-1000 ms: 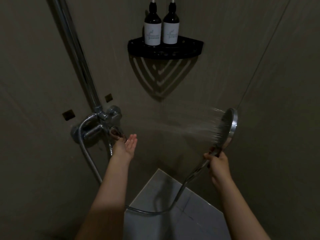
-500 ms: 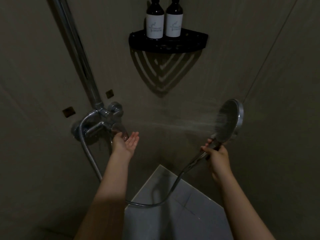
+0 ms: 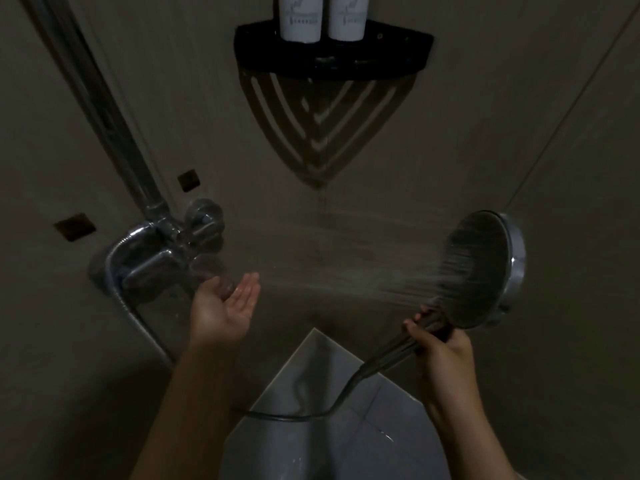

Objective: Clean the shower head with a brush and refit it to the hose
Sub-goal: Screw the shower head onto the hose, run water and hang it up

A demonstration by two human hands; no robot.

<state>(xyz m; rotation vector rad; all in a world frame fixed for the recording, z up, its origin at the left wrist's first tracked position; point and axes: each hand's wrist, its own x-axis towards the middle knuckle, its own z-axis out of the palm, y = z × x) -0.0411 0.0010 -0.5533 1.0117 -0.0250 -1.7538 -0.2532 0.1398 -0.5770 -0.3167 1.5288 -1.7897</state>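
Observation:
A round chrome shower head (image 3: 485, 268) is at the right, its face turned left, and water sprays from it toward the middle. My right hand (image 3: 440, 344) grips its handle. The metal hose (image 3: 349, 386) runs from the handle down across the floor and back up to the chrome mixer tap (image 3: 166, 258) on the left wall. My left hand (image 3: 225, 303) is held palm up with straight fingers just below the tap's lever, in the path of the spray. No brush is in view.
A chrome riser pipe (image 3: 104, 109) climbs from the tap. A black corner shelf (image 3: 332, 53) high up carries two white-labelled bottles (image 3: 322, 15). Dark tiled walls meet in the corner; a pale wet floor tile (image 3: 329, 445) lies below.
My right hand has lifted the shower head a little and turned its face more toward me. The view has dropped slightly. My left hand stays open under the tap.

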